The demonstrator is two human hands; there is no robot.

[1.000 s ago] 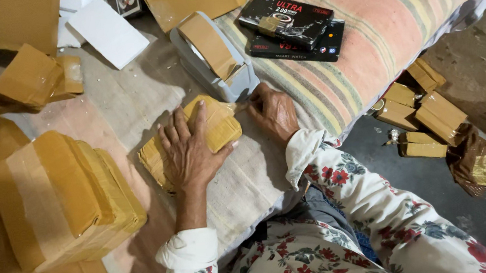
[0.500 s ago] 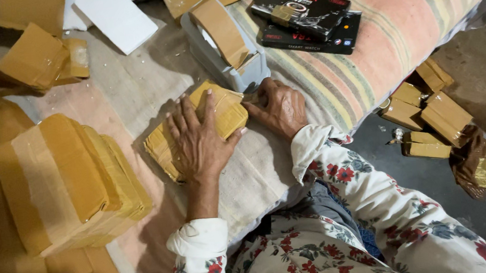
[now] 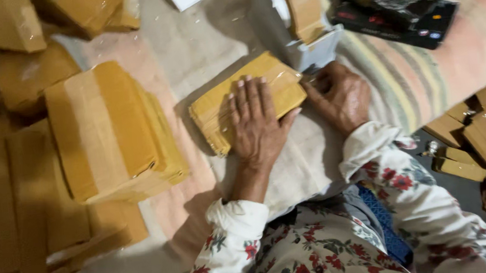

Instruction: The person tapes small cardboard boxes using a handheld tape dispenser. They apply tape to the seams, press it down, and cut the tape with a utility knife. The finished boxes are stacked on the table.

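Observation:
A flat yellow-brown taped parcel [image 3: 217, 101] lies on a pale cloth. My left hand [image 3: 256, 124] rests flat on top of it, fingers spread and pressing down. My right hand [image 3: 338, 94] is curled at the parcel's right end, just below a grey tape dispenser [image 3: 311, 50] carrying a roll of brown tape [image 3: 302, 2]. Whether the right hand pinches tape or the parcel edge is hidden by its fingers.
A tall stack of wrapped yellow parcels [image 3: 109, 129] stands to the left, with more parcels [image 3: 3, 28] behind it. Two dark boxes [image 3: 394, 3] lie on a striped cushion [image 3: 423, 82]. Small wrapped parcels [image 3: 474, 141] sit on the floor at right.
The view has shifted, so everything sits further right and lower in frame. My left hand stays flat on the parcel; my right hand stays at its end by the dispenser.

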